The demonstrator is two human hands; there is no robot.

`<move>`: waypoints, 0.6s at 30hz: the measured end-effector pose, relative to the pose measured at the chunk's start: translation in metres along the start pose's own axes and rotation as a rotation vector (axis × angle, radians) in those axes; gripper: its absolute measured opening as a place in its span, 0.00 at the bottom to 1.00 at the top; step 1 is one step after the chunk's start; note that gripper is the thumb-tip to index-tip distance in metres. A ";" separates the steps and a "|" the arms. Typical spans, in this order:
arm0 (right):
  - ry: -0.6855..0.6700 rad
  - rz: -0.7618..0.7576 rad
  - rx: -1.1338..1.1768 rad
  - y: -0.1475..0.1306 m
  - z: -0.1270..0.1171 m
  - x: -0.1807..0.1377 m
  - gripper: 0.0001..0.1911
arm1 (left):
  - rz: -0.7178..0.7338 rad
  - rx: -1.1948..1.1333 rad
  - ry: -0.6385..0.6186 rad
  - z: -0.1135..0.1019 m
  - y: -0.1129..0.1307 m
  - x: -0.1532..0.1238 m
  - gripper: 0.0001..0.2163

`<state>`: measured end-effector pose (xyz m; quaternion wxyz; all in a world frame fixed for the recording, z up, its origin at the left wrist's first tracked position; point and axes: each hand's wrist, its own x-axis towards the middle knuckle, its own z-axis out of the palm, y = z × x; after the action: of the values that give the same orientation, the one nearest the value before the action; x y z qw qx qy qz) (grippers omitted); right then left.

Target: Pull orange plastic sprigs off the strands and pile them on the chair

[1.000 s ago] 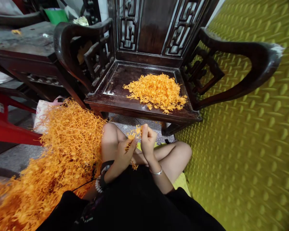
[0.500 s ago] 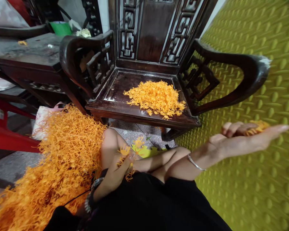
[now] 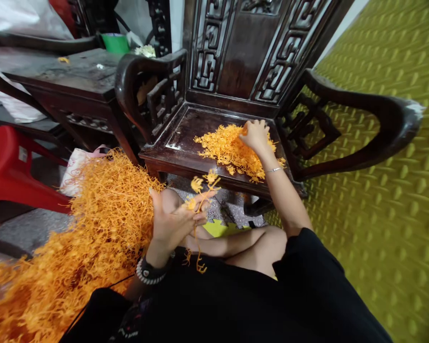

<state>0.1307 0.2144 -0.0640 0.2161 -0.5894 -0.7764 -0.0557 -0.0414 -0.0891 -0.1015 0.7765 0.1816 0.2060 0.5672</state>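
My left hand (image 3: 177, 219) is over my lap, thumb spread out. Several thin orange branched pieces (image 3: 199, 186), perhaps plastic, are held between its fingers, some sticking up and some hanging on long stems. My right hand (image 3: 256, 134) reaches onto the wooden chair seat, its fingers curled down into a pile of short orange branched pieces (image 3: 225, 145). Orange shows under its thumb; the fingertips are partly hidden. Left of my knee rises a large tangled heap of long orange strands (image 3: 110, 205), close to my left hand.
The dark carved chair (image 3: 186, 164) stands in front of me. A side table (image 3: 67, 76) with a green container (image 3: 115, 43) is at the left. Also there are a red stool (image 3: 7, 166) and a pale bag (image 3: 76, 166). Yellow-green textured matting (image 3: 375, 214) covers the right side.
My right hand has swung from the far right, where it held orange pieces, onto the chair pile. The left hand has risen and opened its thumb, still holding its pieces. The view has shifted.
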 end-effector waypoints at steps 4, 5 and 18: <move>-0.024 -0.001 0.063 0.006 -0.002 -0.001 0.22 | 0.066 -0.047 0.105 -0.005 0.004 0.008 0.20; -0.052 0.014 0.114 0.006 -0.005 -0.002 0.26 | 0.095 -0.045 0.129 -0.006 0.003 0.011 0.13; -0.110 -0.506 0.888 -0.117 -0.013 -0.207 0.35 | 0.460 0.462 0.440 -0.028 -0.040 0.045 0.11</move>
<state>0.0683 -0.0098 -0.1161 0.3840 -0.2365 -0.8538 0.2601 -0.0121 -0.0563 -0.1509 0.5053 0.2672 0.4437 0.6903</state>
